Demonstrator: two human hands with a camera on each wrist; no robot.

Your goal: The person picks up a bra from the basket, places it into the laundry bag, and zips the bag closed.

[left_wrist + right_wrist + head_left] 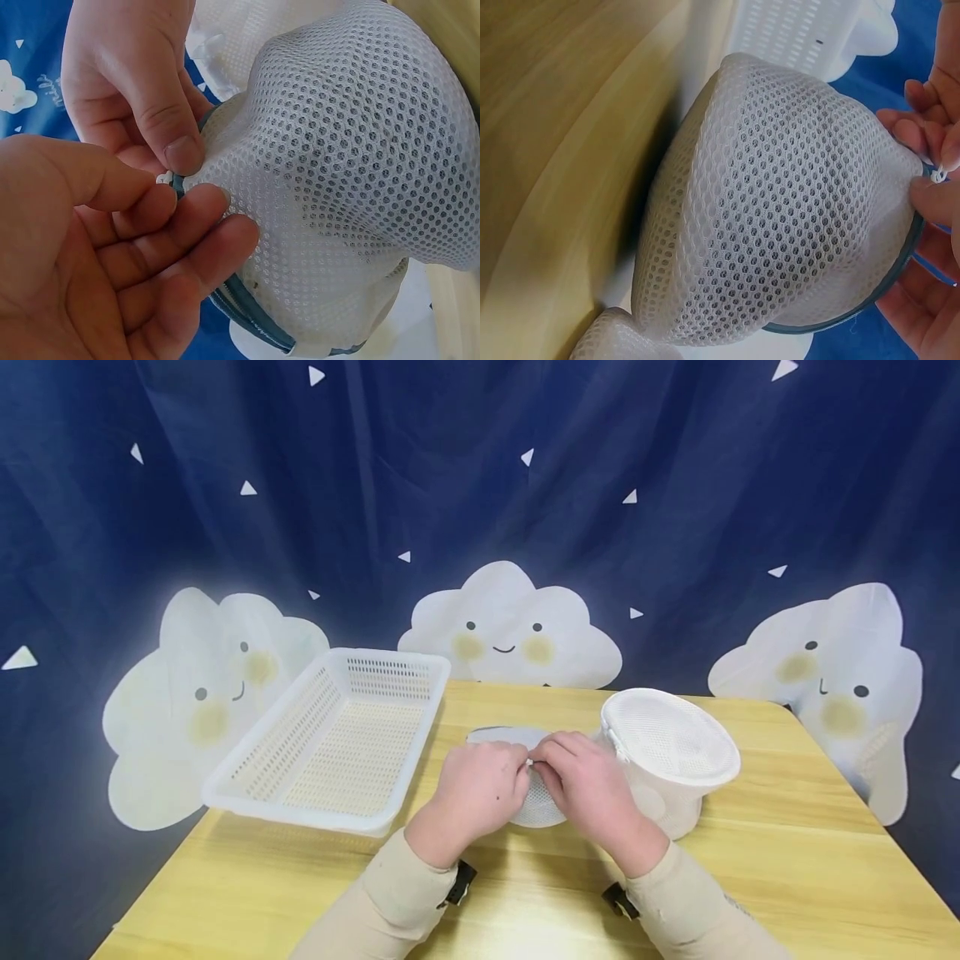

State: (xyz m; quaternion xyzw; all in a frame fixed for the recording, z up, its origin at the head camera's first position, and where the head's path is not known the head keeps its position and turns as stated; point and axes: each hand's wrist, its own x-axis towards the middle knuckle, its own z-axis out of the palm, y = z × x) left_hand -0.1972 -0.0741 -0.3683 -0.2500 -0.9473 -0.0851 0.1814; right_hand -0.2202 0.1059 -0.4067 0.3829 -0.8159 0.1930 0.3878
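A white mesh laundry bag (pixel 538 806) with a grey-blue zip edge lies at the middle of the table, partly hidden under both hands. My left hand (pixel 480 785) pinches the small white zip pull (pixel 165 178) between thumb and forefinger. Opposite it, my right hand (pixel 585 781) pinches the bag's rim right beside the pull, thumb on the mesh. In the right wrist view the mesh (pixel 780 195) bulges out rounded from the zip (pixel 900 270). How far the zip is drawn, I cannot tell.
Left of the hands stands a white slotted plastic basket (pixel 437 718). Close by my right hand is another white mesh bag (pixel 671 735), round and standing up. Behind the wooden table (pixel 817 860) hangs a dark blue curtain (pixel 465 485) with cloud prints.
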